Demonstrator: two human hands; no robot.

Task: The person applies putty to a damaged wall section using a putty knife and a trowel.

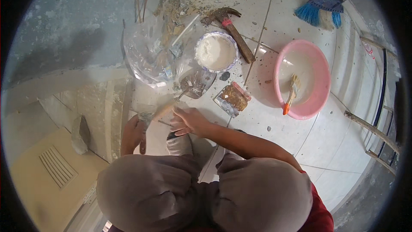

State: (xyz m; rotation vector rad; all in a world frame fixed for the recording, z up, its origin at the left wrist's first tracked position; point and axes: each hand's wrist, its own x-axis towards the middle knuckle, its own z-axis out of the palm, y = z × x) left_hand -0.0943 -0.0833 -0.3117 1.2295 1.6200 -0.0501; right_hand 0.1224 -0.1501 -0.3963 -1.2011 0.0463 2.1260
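At the lower left, my left hand [134, 134] is closed round a putty knife, whose grey, smeared blade [146, 116] points up toward the trowel. My right hand [188, 121] reaches in from the right with loosely bent fingers apart and nothing visible in them. Beside its thumb lies the wooden handle [163, 110] of a pointed trowel; the trowel's grey blade [199, 85] rests on the tiles farther off. A tub of white paste [216, 52] stands beyond the trowel. Right of the trowel is a flat, square-bladed scraper [233, 99] with brown residue on it.
A claw hammer [235, 34] lies beside the tub. A pink basin [324, 75] of cloudy liquid holds a paintbrush [293, 91]. Clear plastic bags [150, 56] and rubble [171, 15] lie by the wall. A blue broom [319, 12] is far right; a wooden-railed frame [371, 129] stands right.
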